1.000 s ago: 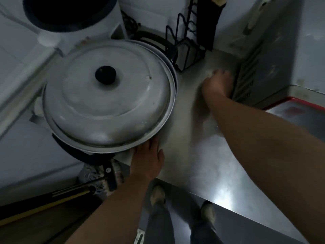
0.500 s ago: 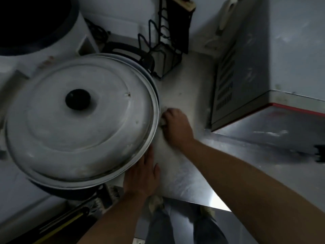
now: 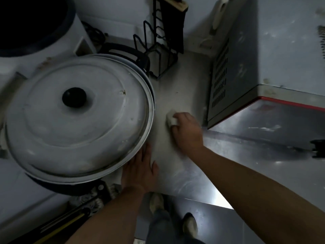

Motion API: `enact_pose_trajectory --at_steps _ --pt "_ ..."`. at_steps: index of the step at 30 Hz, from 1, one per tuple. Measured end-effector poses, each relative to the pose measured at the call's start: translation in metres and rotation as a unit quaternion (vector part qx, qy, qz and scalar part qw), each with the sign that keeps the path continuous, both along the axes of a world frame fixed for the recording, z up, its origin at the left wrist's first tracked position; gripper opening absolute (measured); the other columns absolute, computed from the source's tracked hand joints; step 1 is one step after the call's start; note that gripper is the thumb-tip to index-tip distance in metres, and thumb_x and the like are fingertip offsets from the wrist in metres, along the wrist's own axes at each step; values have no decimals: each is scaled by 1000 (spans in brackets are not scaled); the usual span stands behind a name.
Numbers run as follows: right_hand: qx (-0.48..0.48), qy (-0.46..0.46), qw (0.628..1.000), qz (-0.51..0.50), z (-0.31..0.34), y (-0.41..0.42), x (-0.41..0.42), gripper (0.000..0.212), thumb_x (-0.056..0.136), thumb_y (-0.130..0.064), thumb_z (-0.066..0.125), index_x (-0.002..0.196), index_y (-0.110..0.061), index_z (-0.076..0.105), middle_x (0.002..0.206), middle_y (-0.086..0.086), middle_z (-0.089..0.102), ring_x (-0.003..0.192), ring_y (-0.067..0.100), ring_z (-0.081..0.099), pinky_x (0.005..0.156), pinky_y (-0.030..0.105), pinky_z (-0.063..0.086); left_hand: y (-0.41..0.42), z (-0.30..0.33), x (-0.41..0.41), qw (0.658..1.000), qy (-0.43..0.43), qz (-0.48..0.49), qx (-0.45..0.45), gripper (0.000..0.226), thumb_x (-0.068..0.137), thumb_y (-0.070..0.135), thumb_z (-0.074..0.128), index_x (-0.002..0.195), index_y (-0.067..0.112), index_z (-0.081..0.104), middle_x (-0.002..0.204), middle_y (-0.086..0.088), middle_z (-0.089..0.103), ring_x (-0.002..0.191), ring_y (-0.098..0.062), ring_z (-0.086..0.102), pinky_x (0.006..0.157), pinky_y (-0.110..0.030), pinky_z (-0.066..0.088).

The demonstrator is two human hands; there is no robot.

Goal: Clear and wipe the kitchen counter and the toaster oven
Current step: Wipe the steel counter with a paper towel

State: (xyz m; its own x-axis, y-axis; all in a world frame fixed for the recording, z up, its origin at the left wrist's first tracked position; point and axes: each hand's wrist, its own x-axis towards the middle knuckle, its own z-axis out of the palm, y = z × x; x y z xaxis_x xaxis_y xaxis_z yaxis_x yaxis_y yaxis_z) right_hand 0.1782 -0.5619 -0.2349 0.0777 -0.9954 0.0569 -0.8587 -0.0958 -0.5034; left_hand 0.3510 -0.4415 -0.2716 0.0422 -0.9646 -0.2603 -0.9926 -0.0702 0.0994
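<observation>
While the right hand (image 3: 187,132) curls its fingers over a small pale cloth (image 3: 171,117) and presses it onto the steel tabletop (image 3: 198,175), the left hand (image 3: 140,169) lies flat with straight fingers on the same surface, holding nothing, its fingertips at the rim of the big pot lid (image 3: 79,117). That lid, a wide metal dome with a black knob (image 3: 74,97), serves as the landmark: the cloth sits just to its right, near but apart from the rim, and the left hand touches its lower right edge. Further right of the lid, past the wiping hand, stands the toaster oven (image 3: 263,64), a grey box with vent slots on its side and a red strip along its front edge. Behind the lid, toward the wall, a black wire rack (image 3: 158,50) stands upright. Below the lid's near edge a yellow and black handle (image 3: 70,221) runs slantwise, and the person's shoes (image 3: 190,226) show on the floor.
</observation>
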Motion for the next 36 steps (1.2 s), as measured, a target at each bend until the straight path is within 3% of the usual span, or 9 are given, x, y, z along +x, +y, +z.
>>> enact_pose_trajectory --at_steps 6,11,14,16,19,24,28,32,36 --pt "11 38 992 117 -30 -37 46 30 76 -21 68 104 -13 74 106 11 68 95 34 58 78 37 44 0 -7 1 999 -15 -12 -48 72 85 47 44 150 18 41 153 -13 42 134 -35 40 108 -54 36" --pt "-12 24 969 246 -40 17 18 34 73 -29 54 98 -18 75 102 6 67 96 33 60 77 37 47 1 -9 2 998 -17 -9 -54 74 85 47 39 154 20 34 159 -13 33 140 -35 33 113 -53 31" --pt "-20 57 955 289 -43 63 -30 34 69 -22 68 103 -19 71 109 5 66 103 31 59 86 39 47 1 -8 1 999 -9 0 -45 75 85 47 40 155 21 33 160 -11 31 141 -35 33 116 -52 28" --pt "-26 73 960 269 -42 90 -61 33 71 -22 70 104 -19 69 110 4 66 103 29 59 87 38 47 1 -5 0 999 -8 4 -34 75 85 48 39 155 23 32 161 -10 30 142 -35 33 117 -52 27" --pt "-41 85 971 220 -30 105 -82 34 75 -27 53 102 -17 70 105 5 67 96 28 61 80 35 51 1 -3 0 1000 -2 6 -29 74 86 47 38 155 23 31 161 -10 29 143 -35 32 117 -53 27" --pt "-118 49 986 111 -4 46 -51 35 79 -19 50 106 -8 70 106 12 68 98 30 60 83 35 51 0 -1 0 999 -2 -3 -37 75 83 48 36 153 19 37 158 -13 34 141 -35 36 115 -54 30" --pt "-10 144 985 93 -11 -9 -20 35 82 -8 60 117 -6 65 120 13 62 114 32 55 94 37 45 1 -6 3 999 6 -13 -49 75 83 48 36 152 17 39 157 -15 36 141 -36 36 114 -53 28" --pt "48 147 987 44 -23 -8 -10 55 83 -26 56 135 -9 54 142 10 51 136 27 40 112 34 32 1 -11 4 998 9 -15 -60 76 82 48 34 152 17 39 158 -14 35 141 -35 35 115 -52 26" --pt "78 188 979 30 -32 36 -14 83 91 -58 32 156 -8 22 164 11 17 152 24 10 123 40 11 2 -11 6 998 13 -23 -51 77 84 49 29 154 18 33 161 -14 29 144 -35 31 117 -52 24"
